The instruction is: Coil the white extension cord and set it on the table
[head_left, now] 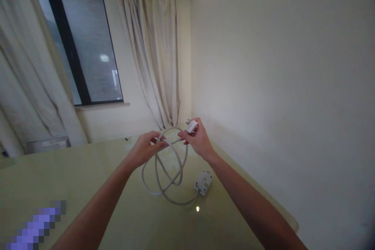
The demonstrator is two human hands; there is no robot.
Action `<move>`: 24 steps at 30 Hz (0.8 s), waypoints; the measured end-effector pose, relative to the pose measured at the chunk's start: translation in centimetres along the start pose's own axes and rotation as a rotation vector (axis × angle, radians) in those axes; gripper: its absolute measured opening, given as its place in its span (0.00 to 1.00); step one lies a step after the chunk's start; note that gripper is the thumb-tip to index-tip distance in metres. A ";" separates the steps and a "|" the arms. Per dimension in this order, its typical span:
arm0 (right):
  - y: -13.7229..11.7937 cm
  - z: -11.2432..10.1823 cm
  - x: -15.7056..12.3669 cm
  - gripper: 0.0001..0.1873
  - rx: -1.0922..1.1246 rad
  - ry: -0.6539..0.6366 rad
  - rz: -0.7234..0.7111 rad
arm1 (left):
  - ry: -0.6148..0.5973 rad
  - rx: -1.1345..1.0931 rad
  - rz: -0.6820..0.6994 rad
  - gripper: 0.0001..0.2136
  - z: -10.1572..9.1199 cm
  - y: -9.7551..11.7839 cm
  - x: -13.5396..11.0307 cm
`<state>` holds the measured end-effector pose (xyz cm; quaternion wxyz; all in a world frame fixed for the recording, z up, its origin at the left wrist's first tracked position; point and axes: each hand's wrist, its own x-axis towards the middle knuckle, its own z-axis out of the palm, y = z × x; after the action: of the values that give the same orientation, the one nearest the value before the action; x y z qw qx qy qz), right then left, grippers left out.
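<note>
A white power cable (164, 175) hangs in loops above a pale green table (88, 179). My left hand (146, 149) is closed around the top of the loops. My right hand (197, 140) pinches the white plug (192, 126) at the cable's end, prongs pointing up and left. The cable's other end runs down to a small white socket block (203, 182) lying on the table under my right wrist.
The table's right edge runs close to a bare cream wall (278, 86). Beyond the table are a dark window (84, 47) and cream curtains (155, 47). A blurred purple patch (35, 226) sits at the lower left.
</note>
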<state>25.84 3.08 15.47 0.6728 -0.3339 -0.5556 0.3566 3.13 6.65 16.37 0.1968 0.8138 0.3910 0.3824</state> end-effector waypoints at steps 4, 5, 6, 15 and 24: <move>0.6 0.0 -1.1 0.34 0.116 0.218 -0.067 | 0.006 -0.004 0.030 0.14 0.2 -0.8 0.3; 1.1 0.1 -1.3 0.35 0.159 0.294 -0.098 | 0.007 -0.015 0.025 0.15 0.4 -0.9 0.4; 1.8 0.4 -1.6 0.34 0.193 0.342 -0.118 | 0.029 -0.011 0.019 0.15 0.5 -0.8 0.4; 5.0 3.8 -2.3 0.33 0.266 -0.055 0.258 | 0.122 0.032 -0.115 0.14 1.1 3.1 1.1; 5.2 4.6 -2.1 0.26 0.387 -0.197 0.287 | -0.031 -0.145 0.097 0.12 2.0 2.5 0.7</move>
<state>20.49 4.25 10.76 0.6095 -0.2379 -0.4868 0.5787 6.19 5.61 17.01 0.2427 0.8211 0.3194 0.4060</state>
